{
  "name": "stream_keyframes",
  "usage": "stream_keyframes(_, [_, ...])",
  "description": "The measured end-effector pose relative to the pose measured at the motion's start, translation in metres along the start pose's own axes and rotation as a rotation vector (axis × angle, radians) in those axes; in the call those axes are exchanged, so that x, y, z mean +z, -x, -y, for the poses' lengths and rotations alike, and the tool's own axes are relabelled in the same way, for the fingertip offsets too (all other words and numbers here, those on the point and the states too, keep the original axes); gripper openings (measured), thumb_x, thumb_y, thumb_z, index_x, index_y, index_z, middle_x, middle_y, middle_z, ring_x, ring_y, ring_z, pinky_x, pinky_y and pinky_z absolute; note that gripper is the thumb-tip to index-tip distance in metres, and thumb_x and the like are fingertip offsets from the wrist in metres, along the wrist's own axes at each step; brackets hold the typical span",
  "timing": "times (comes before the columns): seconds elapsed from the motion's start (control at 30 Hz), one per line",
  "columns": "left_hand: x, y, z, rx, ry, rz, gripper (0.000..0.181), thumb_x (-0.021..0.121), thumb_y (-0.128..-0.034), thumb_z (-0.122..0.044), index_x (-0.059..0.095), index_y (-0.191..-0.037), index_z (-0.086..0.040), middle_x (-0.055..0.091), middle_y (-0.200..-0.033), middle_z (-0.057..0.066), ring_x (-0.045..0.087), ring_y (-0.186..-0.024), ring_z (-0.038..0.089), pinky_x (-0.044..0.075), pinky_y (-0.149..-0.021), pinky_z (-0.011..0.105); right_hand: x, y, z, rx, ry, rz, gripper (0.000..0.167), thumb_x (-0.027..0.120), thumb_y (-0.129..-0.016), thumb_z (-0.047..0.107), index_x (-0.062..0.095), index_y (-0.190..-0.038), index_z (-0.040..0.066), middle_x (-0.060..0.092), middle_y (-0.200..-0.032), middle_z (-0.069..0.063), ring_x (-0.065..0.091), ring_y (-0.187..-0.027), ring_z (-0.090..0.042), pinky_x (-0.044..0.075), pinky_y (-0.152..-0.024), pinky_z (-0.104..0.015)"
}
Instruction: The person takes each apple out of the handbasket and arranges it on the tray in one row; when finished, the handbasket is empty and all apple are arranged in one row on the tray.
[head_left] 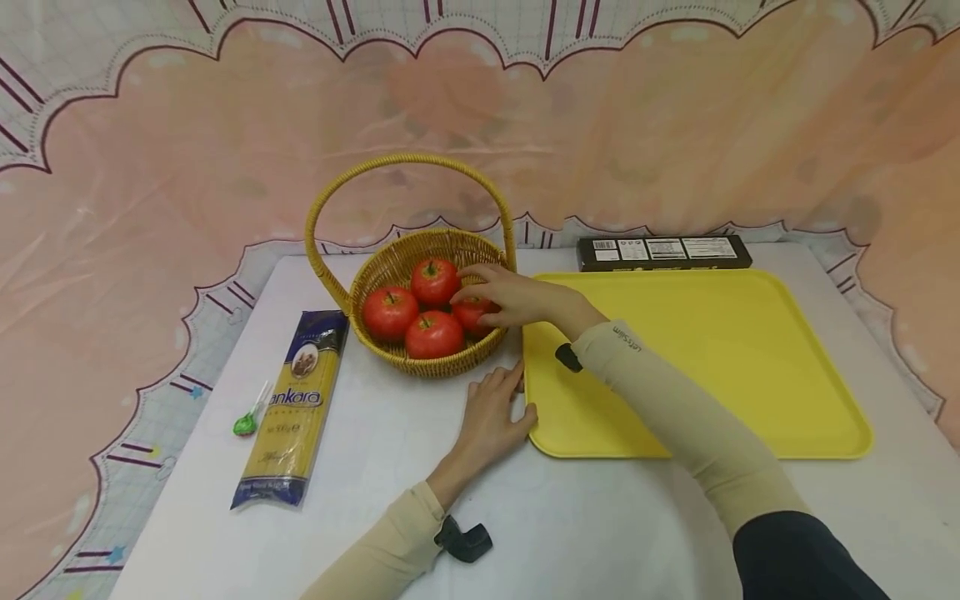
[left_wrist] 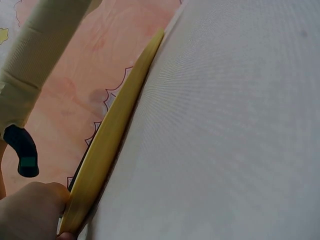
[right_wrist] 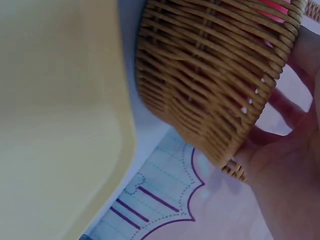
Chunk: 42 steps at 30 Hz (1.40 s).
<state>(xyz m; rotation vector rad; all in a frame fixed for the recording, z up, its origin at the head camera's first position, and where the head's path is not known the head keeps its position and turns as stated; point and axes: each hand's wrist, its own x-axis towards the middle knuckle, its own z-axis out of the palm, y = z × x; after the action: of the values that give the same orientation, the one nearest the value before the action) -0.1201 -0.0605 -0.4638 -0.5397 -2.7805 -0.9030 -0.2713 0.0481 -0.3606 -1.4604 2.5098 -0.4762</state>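
Several red apples lie in a yellow wicker basket (head_left: 420,362) with a tall handle. Over the basket's right rim reaches my right hand (head_left: 513,296), its thumb and fingers curled round the rightmost apple (head_left: 470,315), which they partly cover. In the right wrist view, the basket's woven side (right_wrist: 200,75) hides the fingertips. A yellow tray (head_left: 712,350) lies flat to the right of the basket. My left hand (head_left: 492,412) grips the tray's left edge; the left wrist view shows the thumb above the tray edge (left_wrist: 112,135) and a fingertip low beside it.
Left of the basket lies a yellow and blue pasta pack (head_left: 296,408) marked "ankara", beside a green lollipop (head_left: 244,425). Behind the tray sits a long black box (head_left: 664,254) with white labels. A patterned peach cloth (head_left: 450,108) hangs behind the white table (head_left: 585,525).
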Motion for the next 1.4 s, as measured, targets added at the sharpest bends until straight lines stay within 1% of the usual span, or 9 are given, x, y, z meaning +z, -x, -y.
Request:
stream_keyframes(0.1, [0.000,0.002,0.000,-0.010,0.006,0.001,0.060,0.061,-0.0813,-0.025,0.049,-0.137,-0.006,0.052,-0.088,-0.004,0.044,-0.079,0.010,0.023,-0.072,0.027,0.003,-0.008,0.001,0.041,-0.004,0.058,0.046,0.061,-0.089,0.024,0.052,-0.134,0.019,0.028,-0.150,-0.015,0.024,-0.140,-0.033,0.020,-0.114,-0.051])
stream_keyframes(0.23, [0.002,0.005,0.000,-0.015,0.009,0.001,0.061,0.061,-0.0809,-0.025,0.048,-0.138,-0.006,0.053,-0.089,-0.005,0.044,-0.080,0.010,0.023,-0.073,0.027,0.005,-0.014,0.002,0.114,-0.035,0.140,0.051,0.064,-0.087,0.028,0.050,-0.136,0.023,0.025,-0.151,-0.012,0.026,-0.139,-0.031,0.024,-0.113,-0.049])
stream_keyframes(0.33, [0.003,0.006,-0.001,-0.015,0.015,-0.001,0.061,0.061,-0.0806,-0.024,0.048,-0.138,-0.006,0.053,-0.090,-0.004,0.045,-0.081,0.010,0.024,-0.073,0.027,0.006,-0.018,0.003,0.143,-0.057,0.174,0.054,0.066,-0.086,0.027,0.049,-0.137,0.024,0.028,-0.148,-0.010,0.032,-0.134,-0.029,0.030,-0.110,-0.046])
stream_keyframes(0.47, [0.003,0.005,-0.001,-0.015,0.019,0.004,0.061,0.061,-0.0807,-0.025,0.048,-0.137,-0.006,0.053,-0.091,-0.004,0.046,-0.083,0.010,0.024,-0.073,0.027,0.006,-0.021,0.005,0.149,-0.056,0.187,0.055,0.067,-0.085,0.026,0.049,-0.137,0.023,0.034,-0.141,-0.010,0.038,-0.127,-0.026,0.034,-0.107,-0.043])
stream_keyframes(0.6, [0.002,0.005,-0.001,-0.019,0.018,0.010,0.061,0.061,-0.0807,-0.025,0.049,-0.137,-0.006,0.054,-0.092,-0.004,0.047,-0.085,0.011,0.025,-0.074,0.027,0.006,-0.023,0.007,0.159,-0.031,0.178,0.054,0.066,-0.085,0.025,0.050,-0.136,0.023,0.036,-0.139,-0.010,0.040,-0.126,-0.026,0.035,-0.106,-0.042])
stream_keyframes(0.7, [0.001,0.005,0.000,-0.020,0.011,0.004,0.060,0.061,-0.0805,-0.025,0.049,-0.136,-0.006,0.055,-0.093,-0.004,0.049,-0.086,0.011,0.026,-0.074,0.027,0.006,-0.024,0.008,0.167,-0.013,0.160,0.053,0.066,-0.085,0.025,0.050,-0.135,0.023,0.037,-0.139,-0.011,0.041,-0.125,-0.027,0.036,-0.106,-0.043])
stream_keyframes(0.9, [0.000,0.002,0.001,-0.017,-0.003,0.003,0.060,0.061,-0.0810,-0.025,0.049,-0.137,-0.007,0.055,-0.093,-0.004,0.049,-0.087,0.011,0.026,-0.074,0.027,0.007,-0.026,0.008,0.192,0.012,0.142,0.052,0.065,-0.086,0.028,0.050,-0.135,0.025,0.036,-0.141,-0.010,0.041,-0.126,-0.028,0.037,-0.105,-0.045])
stream_keyframes(1.13, [0.000,0.001,0.002,0.000,0.001,-0.020,0.060,0.061,-0.0804,-0.024,0.050,-0.137,-0.006,0.056,-0.092,-0.004,0.050,-0.086,0.011,0.026,-0.074,0.027,0.007,-0.025,0.007,0.208,-0.006,0.110,0.052,0.066,-0.085,0.027,0.050,-0.135,0.026,0.037,-0.140,-0.009,0.041,-0.126,-0.028,0.036,-0.106,-0.045])
stream_keyframes(1.4, [0.000,0.001,0.002,0.001,0.000,-0.027,0.060,0.061,-0.0798,-0.025,0.051,-0.135,-0.006,0.056,-0.092,-0.004,0.049,-0.085,0.011,0.025,-0.073,0.027,0.008,-0.024,0.008,0.197,-0.012,0.082,0.052,0.066,-0.084,0.025,0.052,-0.134,0.024,0.038,-0.139,-0.010,0.041,-0.124,-0.028,0.037,-0.105,-0.045])
